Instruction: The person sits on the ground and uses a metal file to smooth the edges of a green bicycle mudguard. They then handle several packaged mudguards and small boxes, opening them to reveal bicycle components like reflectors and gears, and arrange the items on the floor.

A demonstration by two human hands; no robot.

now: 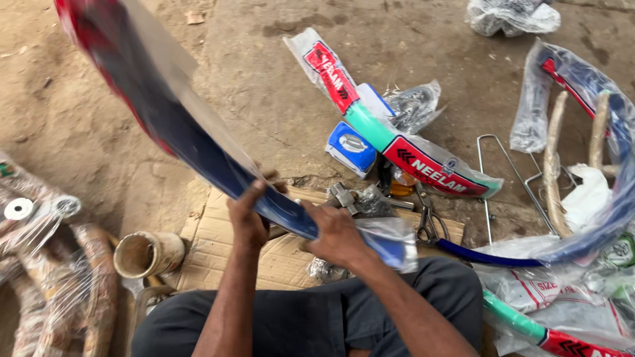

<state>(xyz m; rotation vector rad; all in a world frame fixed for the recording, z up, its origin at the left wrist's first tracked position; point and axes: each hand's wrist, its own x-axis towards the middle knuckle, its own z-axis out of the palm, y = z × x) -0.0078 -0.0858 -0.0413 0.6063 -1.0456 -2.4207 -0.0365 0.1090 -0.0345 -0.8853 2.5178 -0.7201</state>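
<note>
At far left lie wrapped parts (59, 277) in clear film, with a tin (147, 252) on its side beside them. The left hand (248, 221) is closed around a long blue mudguard (198, 142), fingers over its top edge; the right hand (338, 235) grips it just beside, lower down, where a plastic sleeve (391, 239) bunches at the end. The mudguard slants up and left over the cardboard (211, 241) on the floor (its top end is blurred). The step looks like stripping the wrap; the next move probably calls for the left hand to steady while the right pulls the sleeve clear. Scissors (428, 221) lie just right, packed mudguards (423, 158) beyond.
</note>
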